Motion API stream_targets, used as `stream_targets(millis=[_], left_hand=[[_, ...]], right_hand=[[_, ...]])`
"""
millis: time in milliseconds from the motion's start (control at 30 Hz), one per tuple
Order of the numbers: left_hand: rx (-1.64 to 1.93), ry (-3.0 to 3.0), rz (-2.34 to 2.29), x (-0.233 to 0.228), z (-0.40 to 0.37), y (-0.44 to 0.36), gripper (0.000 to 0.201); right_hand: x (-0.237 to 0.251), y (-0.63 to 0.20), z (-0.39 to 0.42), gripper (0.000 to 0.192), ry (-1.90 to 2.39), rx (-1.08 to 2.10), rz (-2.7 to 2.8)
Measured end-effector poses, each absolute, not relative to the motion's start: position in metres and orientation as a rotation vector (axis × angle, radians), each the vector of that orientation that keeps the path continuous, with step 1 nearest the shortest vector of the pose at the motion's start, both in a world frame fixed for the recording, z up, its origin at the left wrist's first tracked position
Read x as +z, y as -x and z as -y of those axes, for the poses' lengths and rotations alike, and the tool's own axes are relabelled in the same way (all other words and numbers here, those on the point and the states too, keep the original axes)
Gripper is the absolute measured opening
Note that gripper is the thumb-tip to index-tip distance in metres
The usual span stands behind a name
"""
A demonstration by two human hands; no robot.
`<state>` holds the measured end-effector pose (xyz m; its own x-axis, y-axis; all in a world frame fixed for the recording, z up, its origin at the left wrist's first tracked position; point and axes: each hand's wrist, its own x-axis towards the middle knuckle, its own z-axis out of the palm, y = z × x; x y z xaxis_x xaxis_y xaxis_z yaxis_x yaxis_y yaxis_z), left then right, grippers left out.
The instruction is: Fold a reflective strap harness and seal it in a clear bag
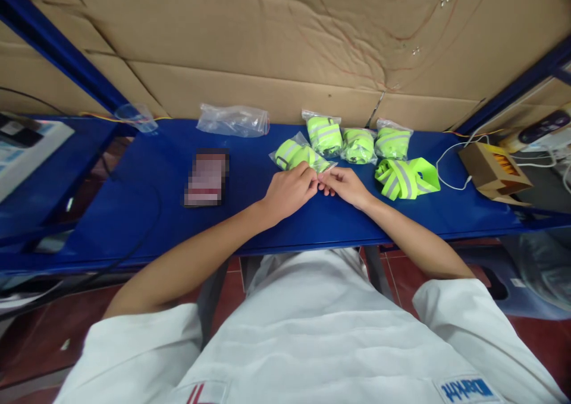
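Note:
My left hand [293,188] and my right hand [343,185] meet over the blue table, fingertips pinched together on the near edge of a clear plastic bag [298,154]. Inside that bag lies a folded neon-yellow reflective strap with silver stripes. Just behind it are three more bagged reflective straps, one [324,135] at the left, another [358,146] in the middle and the last [393,140] at the right. Beside my right wrist, a loose reflective strap [404,178] is coiled without a bag. The exact edge between my fingertips is partly hidden.
A flat clear plastic bag [232,121] lies at the table's back. The phone [206,178], its screen blurred, is left of my hands. At the right stand a cardboard box [495,172] and a white cable [439,157]. A clear cup [136,117] sits back left. Cardboard [223,41] walls the rear.

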<state>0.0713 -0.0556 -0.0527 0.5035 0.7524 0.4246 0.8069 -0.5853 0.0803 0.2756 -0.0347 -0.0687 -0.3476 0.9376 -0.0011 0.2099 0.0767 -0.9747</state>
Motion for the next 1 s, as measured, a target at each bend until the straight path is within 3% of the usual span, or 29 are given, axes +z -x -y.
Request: stream_targets(millis=[333,567,767,1000], left_hand=[[-0.543,2.622,1.533,-0.045,0.064,-0.073,0.028],[-0.857,2.875,1.664,-0.041,0.049,-0.065,0.012],[-0.947,2.843,1.637,-0.043,0.045,-0.060,0.016],[-0.940,2.807,1.589,-0.045,0.053,-0.065,0.015]], right_hand=[[-0.070,-0.277,0.034,0.059,1.076,1.285,1.713],[-0.070,-0.280,0.034,0.058,1.043,1.217,1.825],[-0.071,-0.282,0.037,0.059,1.042,1.138,1.922],[-0.062,-0.276,0.045,0.040,1.064,1.024,1.905]])
